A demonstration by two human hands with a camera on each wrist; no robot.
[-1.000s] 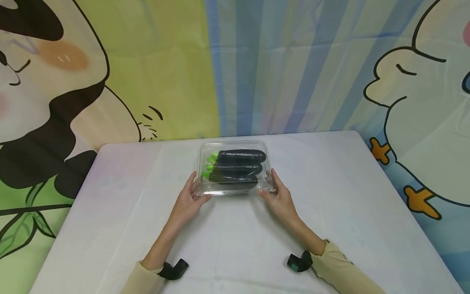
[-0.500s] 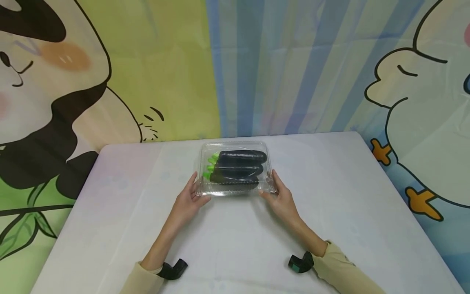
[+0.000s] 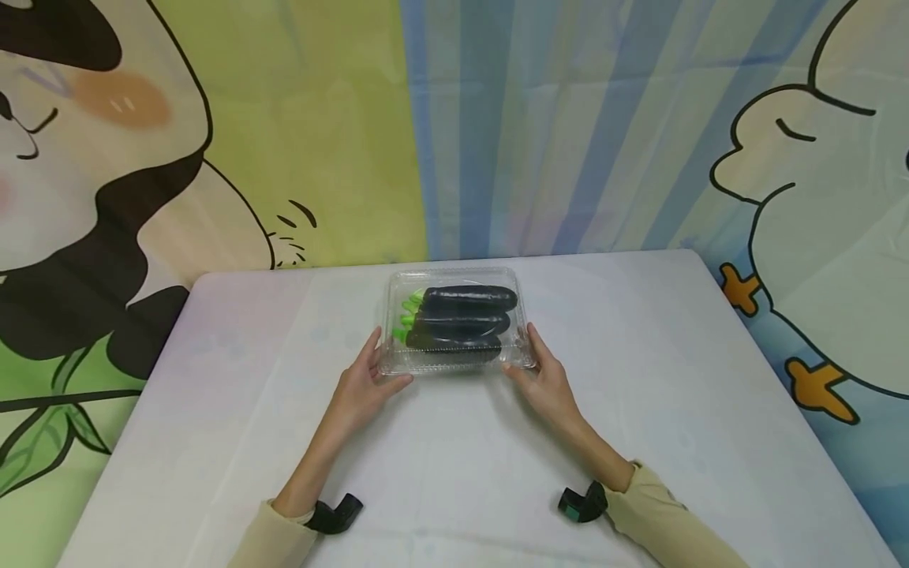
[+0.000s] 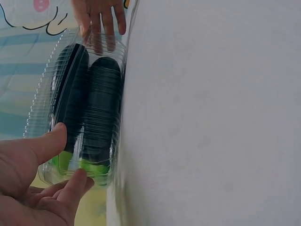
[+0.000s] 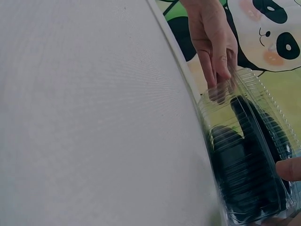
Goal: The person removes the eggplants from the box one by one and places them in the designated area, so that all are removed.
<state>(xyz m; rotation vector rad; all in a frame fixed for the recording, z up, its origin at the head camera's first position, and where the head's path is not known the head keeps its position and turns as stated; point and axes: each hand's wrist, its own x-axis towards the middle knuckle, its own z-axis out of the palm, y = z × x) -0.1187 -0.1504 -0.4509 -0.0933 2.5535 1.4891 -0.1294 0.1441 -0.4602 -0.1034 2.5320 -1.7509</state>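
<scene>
A clear plastic clamshell box [image 3: 454, 364] with its lid down stands toward the far side of the table. Inside lie three dark eggplants [image 3: 461, 322] side by side, their green stem ends to the left. My left hand [image 3: 364, 392] holds the box's near left corner, thumb along the front and fingers at the side. In the left wrist view, the thumb is against the ribbed wall and the fingers curl at the box's end. The right hand [image 3: 547, 388] holds the near right corner, thumb tip on the front edge; in the right wrist view its fingers are mostly hidden.
A white cloth covers the table [image 3: 454, 473], whose far edge lies just behind the box. Beyond hangs a printed curtain [image 3: 341, 118] with cartoon animals. Each wrist carries a small black camera mount, one on the left [image 3: 337, 514] and one on the right [image 3: 584, 502].
</scene>
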